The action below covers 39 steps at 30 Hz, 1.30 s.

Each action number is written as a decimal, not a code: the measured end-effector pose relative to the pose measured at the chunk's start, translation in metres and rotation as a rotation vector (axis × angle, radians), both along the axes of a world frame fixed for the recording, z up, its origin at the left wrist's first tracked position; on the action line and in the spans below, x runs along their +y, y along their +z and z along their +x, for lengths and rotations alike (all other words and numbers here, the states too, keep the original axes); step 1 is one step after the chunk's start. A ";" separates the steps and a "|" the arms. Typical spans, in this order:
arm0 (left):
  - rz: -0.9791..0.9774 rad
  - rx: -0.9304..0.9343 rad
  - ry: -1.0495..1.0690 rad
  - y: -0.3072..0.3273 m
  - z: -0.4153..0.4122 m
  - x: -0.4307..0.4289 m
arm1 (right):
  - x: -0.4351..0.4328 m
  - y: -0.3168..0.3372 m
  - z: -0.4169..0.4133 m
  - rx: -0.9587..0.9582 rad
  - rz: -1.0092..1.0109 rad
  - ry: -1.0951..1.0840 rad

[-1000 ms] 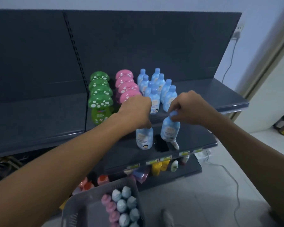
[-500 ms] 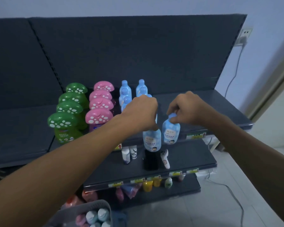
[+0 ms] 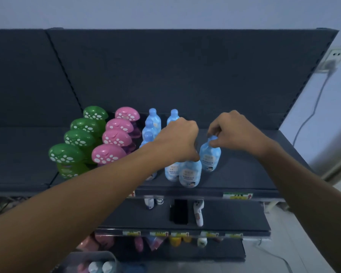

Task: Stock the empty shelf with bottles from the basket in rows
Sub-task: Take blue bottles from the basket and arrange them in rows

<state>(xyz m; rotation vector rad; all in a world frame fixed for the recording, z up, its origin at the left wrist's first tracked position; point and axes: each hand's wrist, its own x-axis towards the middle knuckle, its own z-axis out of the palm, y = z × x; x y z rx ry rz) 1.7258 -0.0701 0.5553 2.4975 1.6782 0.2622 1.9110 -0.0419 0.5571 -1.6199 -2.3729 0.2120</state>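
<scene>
Hiding bottle cap (image 3: 189,166) under left hand (image 3: 178,139)

The right half of the top shelf (image 3: 250,174) lies bare from the blue bottle (image 3: 210,156) under the right hand (image 3: 237,133) out to the shelf's end, open from the front and above. The left of this bay is packed: green mushroom bottles (image 3: 75,138), pink mushroom bottles (image 3: 116,137) and rows of blue bottles (image 3: 153,125) stand close together back to the rear panel (image 3: 185,71). The left hand (image 3: 178,139) and forearm cross the front of those rows, blocking the way in.
</scene>
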 end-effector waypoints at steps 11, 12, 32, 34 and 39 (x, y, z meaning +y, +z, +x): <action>-0.018 -0.021 0.076 0.008 0.025 0.058 | 0.073 -0.008 0.012 0.003 -0.001 0.009; -0.017 -0.024 0.081 0.008 0.027 0.064 | 0.079 -0.009 0.012 0.002 0.003 0.012; -0.101 -0.114 0.207 -0.012 0.040 0.143 | 0.170 -0.018 -0.004 0.051 -0.059 -0.002; -0.102 -0.120 0.200 -0.011 0.043 0.142 | 0.172 -0.018 -0.004 0.058 -0.067 0.001; -0.113 -0.117 0.200 -0.011 0.046 0.142 | 0.176 -0.018 -0.005 0.062 -0.091 0.010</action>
